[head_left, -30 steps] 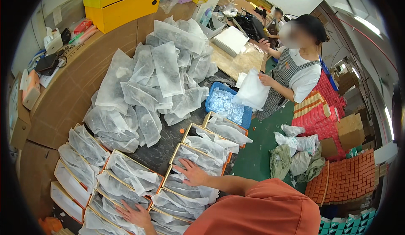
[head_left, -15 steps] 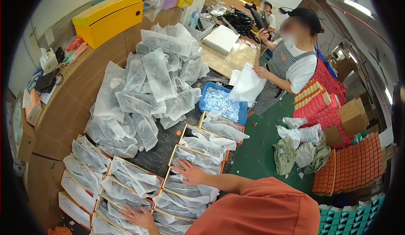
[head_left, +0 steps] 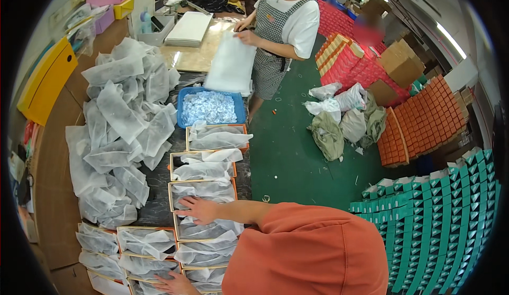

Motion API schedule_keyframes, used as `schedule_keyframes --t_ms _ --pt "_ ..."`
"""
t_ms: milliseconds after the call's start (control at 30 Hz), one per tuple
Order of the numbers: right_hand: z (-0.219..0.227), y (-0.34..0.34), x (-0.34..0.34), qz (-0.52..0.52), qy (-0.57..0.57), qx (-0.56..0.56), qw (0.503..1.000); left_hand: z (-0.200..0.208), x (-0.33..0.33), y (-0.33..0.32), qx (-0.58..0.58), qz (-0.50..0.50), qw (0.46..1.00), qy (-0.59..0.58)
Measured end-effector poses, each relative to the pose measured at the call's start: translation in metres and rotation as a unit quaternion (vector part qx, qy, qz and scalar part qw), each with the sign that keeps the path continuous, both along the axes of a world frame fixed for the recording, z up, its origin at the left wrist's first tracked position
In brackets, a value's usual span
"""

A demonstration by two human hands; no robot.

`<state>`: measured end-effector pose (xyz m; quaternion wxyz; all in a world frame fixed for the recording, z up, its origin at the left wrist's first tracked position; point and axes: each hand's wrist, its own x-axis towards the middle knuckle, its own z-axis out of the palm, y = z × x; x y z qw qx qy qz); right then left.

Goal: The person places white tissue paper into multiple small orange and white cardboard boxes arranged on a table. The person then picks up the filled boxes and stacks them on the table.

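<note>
Head view: open boxes (head_left: 170,195) are lined up in rows on the dark tabletop (head_left: 154,205), most seen with a white pouch (head_left: 209,137) laid inside. By judgement, the filling is well advanced in these rows; a bare white interior is shown by one box (head_left: 110,284) at lower left. Many loose pouches (head_left: 122,130) are left heaped beyond the rows, unboxed. The right hand (head_left: 199,210) is laid flat, fingers spread, on a boxed pouch; nothing is gripped. The left hand (head_left: 177,284) is likewise spread over the lower boxes, nothing seen grasped. White sheets (head_left: 230,64) are held by a co-worker (head_left: 283,27), whose head is cut off at the top. Pouch contents can't be made out; the nearest boxes are hidden by the orange sleeve (head_left: 307,247) or cropped by the lower edge.
</note>
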<state>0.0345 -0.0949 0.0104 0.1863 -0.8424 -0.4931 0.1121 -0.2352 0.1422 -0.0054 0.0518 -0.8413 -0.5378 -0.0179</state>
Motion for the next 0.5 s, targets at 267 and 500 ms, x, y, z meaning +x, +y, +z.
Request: schedule_keyframes --t_ms 267,500 --pt "-0.009 -0.006 -0.004 -0.014 0.027 0.014 0.999 -0.004 0.000 -0.001 0.049 -0.036 0.998 -0.017" --pt "0.041 -0.084 -0.013 0.052 0.053 0.200 0.977 -0.047 -0.024 0.031 0.072 -0.071 0.992 -0.069"
